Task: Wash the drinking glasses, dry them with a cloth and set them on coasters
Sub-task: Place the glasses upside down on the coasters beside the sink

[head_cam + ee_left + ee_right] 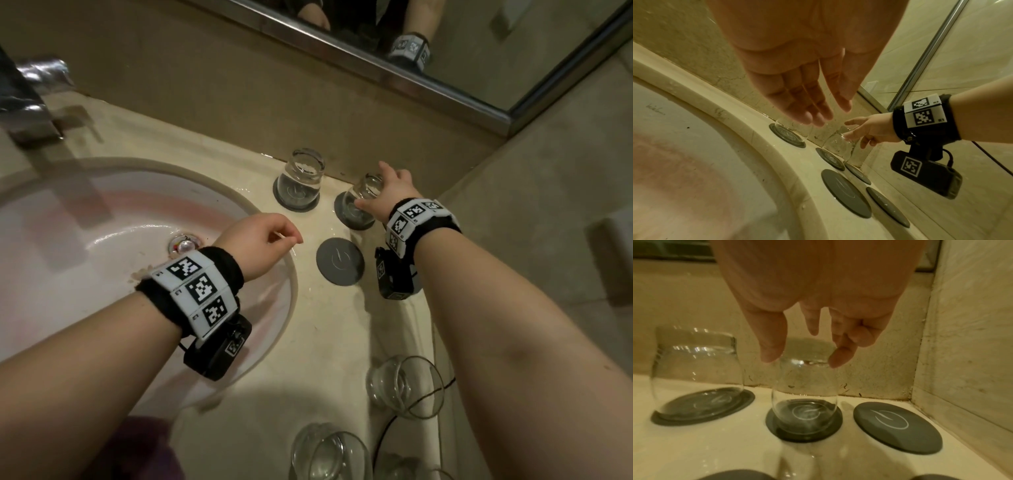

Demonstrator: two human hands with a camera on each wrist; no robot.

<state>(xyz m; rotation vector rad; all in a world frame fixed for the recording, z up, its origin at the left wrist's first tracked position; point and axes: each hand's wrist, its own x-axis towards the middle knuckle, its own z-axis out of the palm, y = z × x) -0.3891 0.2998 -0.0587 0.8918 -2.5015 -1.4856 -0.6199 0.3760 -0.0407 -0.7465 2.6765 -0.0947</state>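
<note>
Two clear glasses stand upside down on dark round coasters at the back of the counter. The left glass (301,178) (696,369) stands alone on its coaster (279,197). My right hand (371,186) (802,360) pinches the upturned base of the right glass (352,209) (804,394) between thumb and fingertips; the glass rests on its coaster (830,431). An empty coaster (339,261) lies nearer me, and another empty coaster (898,426) sits to the right by the wall. My left hand (277,236) (818,113) hovers over the basin's rim, fingers relaxed, holding nothing.
The basin (102,240) fills the left, with the tap (27,96) behind it. Two more glasses (404,383) (329,452) and a black cable sit on the counter near me. A purple cloth (147,448) shows at the bottom left. Walls and a mirror close the back and right.
</note>
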